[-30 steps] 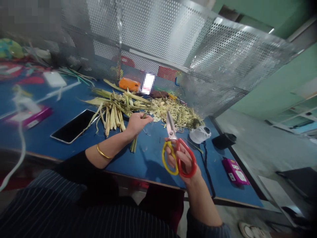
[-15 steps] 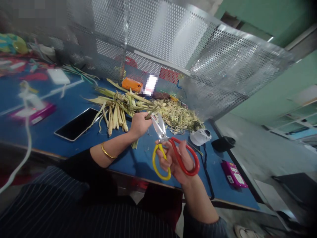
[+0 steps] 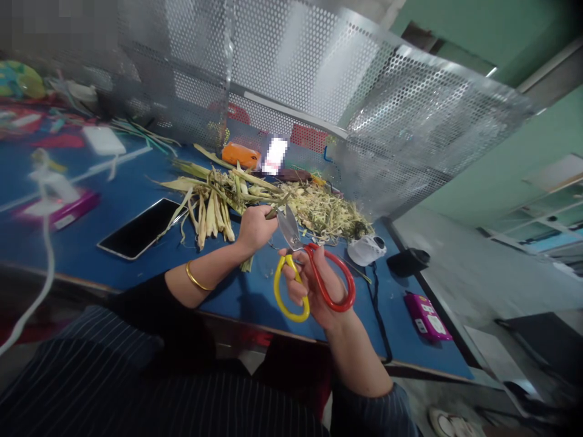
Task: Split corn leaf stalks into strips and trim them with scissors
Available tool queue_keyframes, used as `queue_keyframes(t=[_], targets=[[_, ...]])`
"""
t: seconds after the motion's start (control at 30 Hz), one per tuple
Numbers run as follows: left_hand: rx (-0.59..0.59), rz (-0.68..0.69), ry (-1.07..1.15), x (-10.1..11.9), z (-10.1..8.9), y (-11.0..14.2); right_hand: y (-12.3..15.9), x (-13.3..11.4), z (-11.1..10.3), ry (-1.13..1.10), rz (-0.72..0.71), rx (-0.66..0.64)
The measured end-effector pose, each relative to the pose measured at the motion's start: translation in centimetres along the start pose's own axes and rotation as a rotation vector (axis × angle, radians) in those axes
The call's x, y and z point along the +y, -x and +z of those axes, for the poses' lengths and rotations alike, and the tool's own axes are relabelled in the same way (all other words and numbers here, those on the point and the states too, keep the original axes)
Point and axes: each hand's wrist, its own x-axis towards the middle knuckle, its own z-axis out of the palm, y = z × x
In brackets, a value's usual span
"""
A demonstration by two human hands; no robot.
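Note:
My right hand (image 3: pixel 314 285) is closed around the scissors (image 3: pixel 331 276), which have one yellow and one red handle. Their blades are slightly apart, with the tips close to my left hand (image 3: pixel 258 227). That hand is closed on a thin greenish plant stalk (image 3: pixel 272 213), its end poking out toward the blades. Whether the blades touch the stalk I cannot tell. Behind my left hand lies a bundle of pale dried stalks and leaves (image 3: pixel 212 212). A heap of cut plant bits (image 3: pixel 325 209) spreads beyond the scissors.
On the blue table (image 3: pixel 136 276) are a dark-screened tablet (image 3: pixel 143 229), an orange packet (image 3: pixel 241 156), a lit phone (image 3: pixel 275 155), a white device with a black strap (image 3: pixel 365 250) and a purple packet (image 3: pixel 427 316). A perforated metal screen (image 3: pixel 291 67) stands along the back.
The scissors and my right hand have shifted slightly left and up. The blades have drawn closer together. My left hand stays in nearly the same place, holding the stalk.

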Motion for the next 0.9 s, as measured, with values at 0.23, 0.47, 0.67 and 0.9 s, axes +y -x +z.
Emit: queue_keyframes(t=[0.23, 0.47, 0.67, 0.9], targets=[[-0.013, -0.013, 0.038, 0.0, 0.1, 0.0, -0.2, 0.5, 0.1, -0.024, -0.002, 0.066], [-0.165, -0.201, 0.324, 0.4, -0.3, -0.6, -0.3, 0.7, -1.8, 0.323, -0.296, 0.239], [-0.564, -0.63, 0.924, 0.6, -1.2, -1.7, -1.8, -0.9, -8.6, 1.533, -0.241, 0.598], [-0.526, -0.857, 1.185, 1.0, -1.1, -1.7, -2.1, -3.0, -7.2, 2.367, -0.152, 0.379]])
